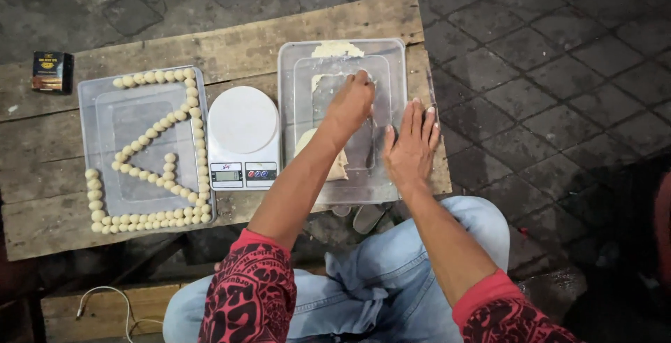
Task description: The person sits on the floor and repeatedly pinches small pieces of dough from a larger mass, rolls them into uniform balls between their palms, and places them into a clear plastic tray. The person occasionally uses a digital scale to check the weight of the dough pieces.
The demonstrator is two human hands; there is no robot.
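Observation:
My left hand point(353, 102) reaches into a clear plastic tray point(391, 60) on the wooden table, its fingers curled on pale dough point(335, 49) near the tray's far end. More dough point(307, 140) lies under my left forearm. Flat and with fingers spread, my right hand point(411, 146) presses on the tray's right edge and holds nothing. A white digital kitchen scale point(243, 133) stands just left of this tray.
A second clear tray point(105, 105) at the left holds several small dough balls point(150, 77) in rows along its edges. A small dark box point(50, 72) sits at the table's far left. The wooden tabletop point(231, 46) ends above paving stones. A white cable point(105, 297) lies below.

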